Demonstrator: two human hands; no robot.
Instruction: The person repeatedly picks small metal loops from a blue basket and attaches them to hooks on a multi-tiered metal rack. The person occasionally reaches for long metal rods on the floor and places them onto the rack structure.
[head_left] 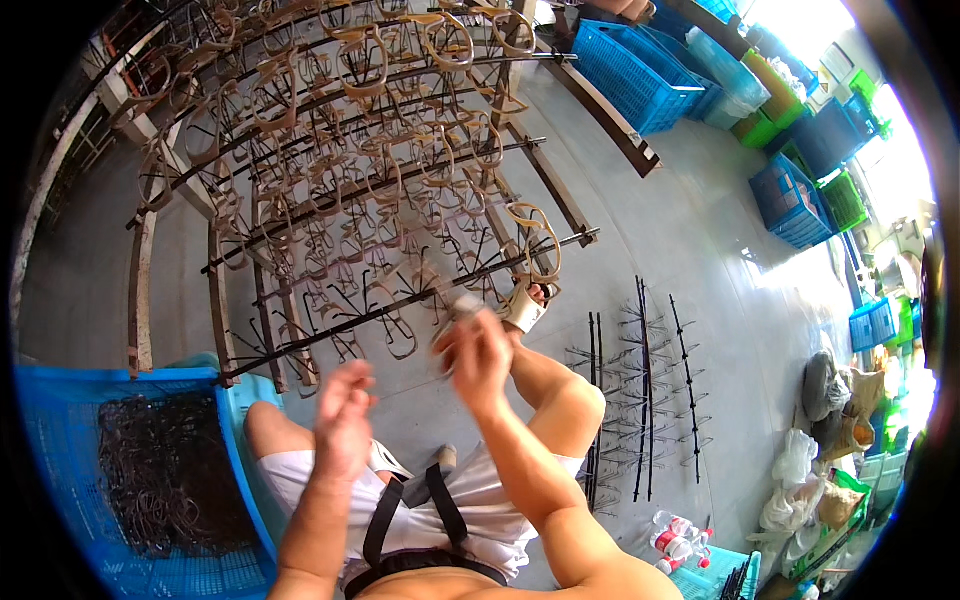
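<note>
Hanging just beyond the hands are spectacle frames.

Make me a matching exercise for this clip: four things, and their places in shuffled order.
Things:
1. Tan eyeglass frames
2. Tangled dark pieces
3. Long black rods
4. Bottles

Places:
A. Inside the blue crate, left
B. At lower right, by the teal basket
C. On the rack ahead
D. On the floor, right of the right knee

Pairs: 1-C, 2-A, 3-D, 4-B
</note>
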